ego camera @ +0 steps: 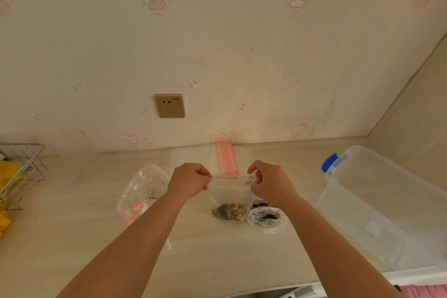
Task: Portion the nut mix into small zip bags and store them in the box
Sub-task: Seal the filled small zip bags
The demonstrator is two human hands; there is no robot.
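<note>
A small clear zip bag with a portion of nut mix in its bottom hangs above the counter between my hands. My left hand pinches the left end of its top strip, and my right hand pinches the right end. A crumpled clear bag of nut mix lies on the counter just right of it. A stack of empty zip bags with red strips lies by the wall behind my hands. The clear plastic box with a blue latch stands open at the right.
A large crumpled clear bag lies left of my left hand. A wire rack with yellow items stands at the far left. A wall socket sits above the counter. The counter's front edge runs at the lower right.
</note>
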